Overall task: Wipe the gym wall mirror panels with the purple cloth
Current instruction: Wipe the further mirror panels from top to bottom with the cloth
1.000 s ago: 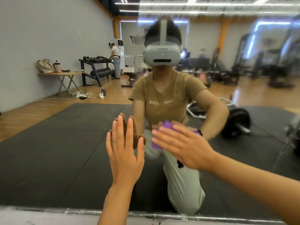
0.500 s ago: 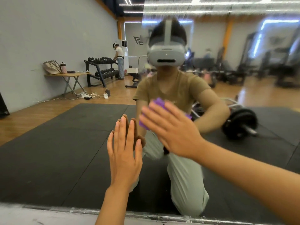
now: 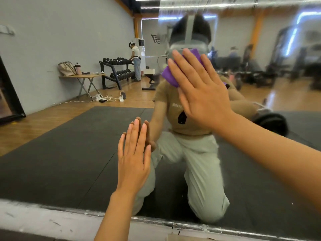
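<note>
The wall mirror panel (image 3: 69, 153) fills nearly the whole view, its lower edge running just above a scuffed white ledge (image 3: 43, 221), and everything else is placed against it. Reflected in the mirror panel are a wide black floor mat (image 3: 60, 145) over wooden flooring, a kneeling person in a tan shirt and pale trousers wearing a headset, a dumbbell rack (image 3: 118, 70) far back on the left side of the glass with another person standing at it, and a folding tabletop (image 3: 81, 76) carrying a bag and a bottle left of that rack. A barbell plate (image 3: 271, 122) shows at the right side of the mirror panel. The right hand (image 3: 199, 87) lies flat on the upper middle of the mirror panel, fingers straight and slightly spread, pressing the purple cloth (image 3: 171, 76) against the glass; the cloth shows past the fingers at the upper left of that hand. The left hand (image 3: 133, 159) is lower on the mirror panel, palm flat to the glass, fingers straight and close together, meeting its own reflection
</note>
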A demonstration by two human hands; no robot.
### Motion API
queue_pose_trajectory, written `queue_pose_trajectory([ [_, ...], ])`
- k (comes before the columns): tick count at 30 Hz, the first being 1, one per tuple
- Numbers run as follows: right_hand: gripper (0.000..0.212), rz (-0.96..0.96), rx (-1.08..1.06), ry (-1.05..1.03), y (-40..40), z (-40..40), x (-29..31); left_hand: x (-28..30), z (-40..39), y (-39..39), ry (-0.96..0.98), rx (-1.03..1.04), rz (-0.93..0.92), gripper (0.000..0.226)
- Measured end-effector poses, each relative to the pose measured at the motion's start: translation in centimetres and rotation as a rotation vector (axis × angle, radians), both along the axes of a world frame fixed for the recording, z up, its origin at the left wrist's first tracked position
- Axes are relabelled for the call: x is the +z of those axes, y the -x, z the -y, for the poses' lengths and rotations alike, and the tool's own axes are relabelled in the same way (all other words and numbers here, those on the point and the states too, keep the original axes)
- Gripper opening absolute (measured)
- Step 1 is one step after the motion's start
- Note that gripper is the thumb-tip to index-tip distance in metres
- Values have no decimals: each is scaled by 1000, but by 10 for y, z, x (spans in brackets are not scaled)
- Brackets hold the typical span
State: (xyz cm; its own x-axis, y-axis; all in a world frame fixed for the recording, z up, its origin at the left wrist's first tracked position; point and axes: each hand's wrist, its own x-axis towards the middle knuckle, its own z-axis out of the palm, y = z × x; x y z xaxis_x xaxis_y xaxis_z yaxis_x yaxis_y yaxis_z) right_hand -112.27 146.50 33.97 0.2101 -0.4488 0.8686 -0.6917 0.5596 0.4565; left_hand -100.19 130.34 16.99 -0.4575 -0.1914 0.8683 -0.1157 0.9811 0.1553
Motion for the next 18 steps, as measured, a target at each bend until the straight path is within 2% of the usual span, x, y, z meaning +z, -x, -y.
queue_pose_trajectory([
  [4,58,9,30,-47,1,3,-46,-2,11,-1,66,23,36,62],
  [12,75,-57,-29,-466,2,-2,-178,-1,20,-10,183,87,123,63],
  [15,88,-30,-53,-549,2,-7,-193,1,18,-13,200,97,144,64],
  [18,84,-67,-63,-555,2,-11,-180,-1,15,-14,188,81,127,63],
])
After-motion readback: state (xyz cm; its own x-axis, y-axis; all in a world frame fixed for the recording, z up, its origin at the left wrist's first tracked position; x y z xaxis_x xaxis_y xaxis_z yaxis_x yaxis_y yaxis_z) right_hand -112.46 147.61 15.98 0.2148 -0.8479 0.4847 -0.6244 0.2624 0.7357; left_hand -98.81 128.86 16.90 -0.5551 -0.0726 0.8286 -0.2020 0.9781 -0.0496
